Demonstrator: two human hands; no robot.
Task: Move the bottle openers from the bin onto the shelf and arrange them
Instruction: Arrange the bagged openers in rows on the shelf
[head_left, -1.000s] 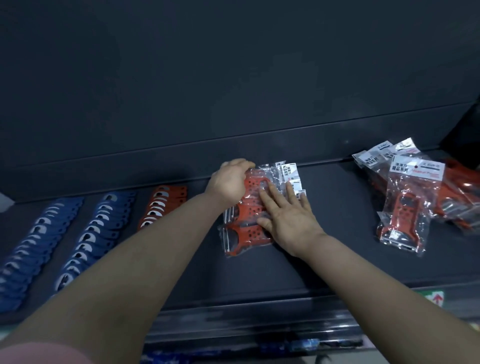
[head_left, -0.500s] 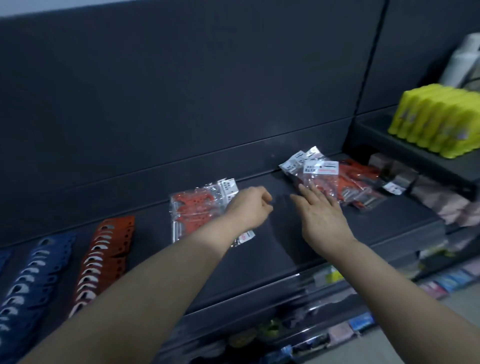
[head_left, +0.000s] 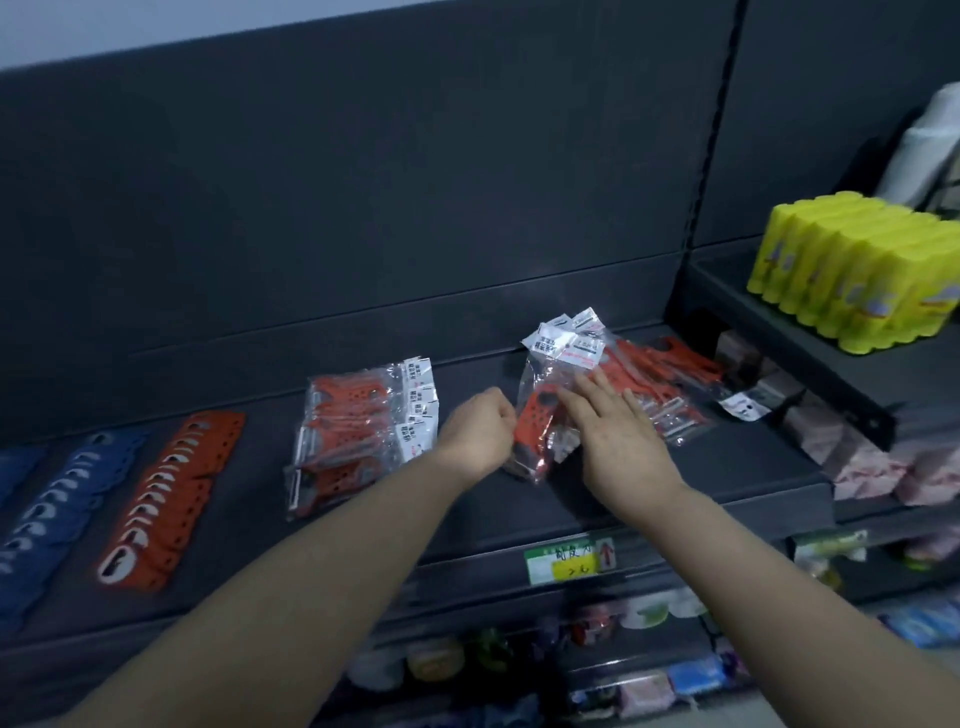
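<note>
1 bagged orange bottle opener (head_left: 537, 410) sits mid-shelf (head_left: 727, 467). The left hand (head_left: 480, 431) is curled, pinching its edge; the right hand (head_left: 618, 436) lies flat on top. They're probably steadying it to shift from the 3 o'clock pile (head_left: 670, 374) to the 9 o'clock stack (head_left: 358, 426).

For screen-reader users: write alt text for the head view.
The left hand grips the edge of a bagged orange opener while the right hand lies flat on it, at a dark shelf. A loose pile of bags lies behind; a neater stack, an unbagged orange row and blue rows lie to the left.
</note>
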